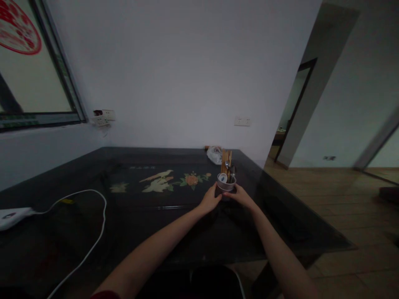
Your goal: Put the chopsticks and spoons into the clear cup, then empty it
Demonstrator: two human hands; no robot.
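Observation:
My left hand (210, 201) and my right hand (242, 197) are closed around the two sides of a round utensil holder (225, 186), low on its wall. The holder stands upright at the right part of the dark table. Wooden chopsticks (223, 159) and metal spoons (227, 164) stick up out of it. A small round white item with a blue mark (222, 178) sits in its opening at the left. My fingers behind the holder are hidden, and its lower part is dim.
The dark table (124, 224) bears a bird-and-flower picture. Behind the holder lies a clear plastic bag (214, 155) by the wall. At the left, a white power strip (14, 217) trails a white cable (104, 207). A dark flat object (285, 218) lies at the right.

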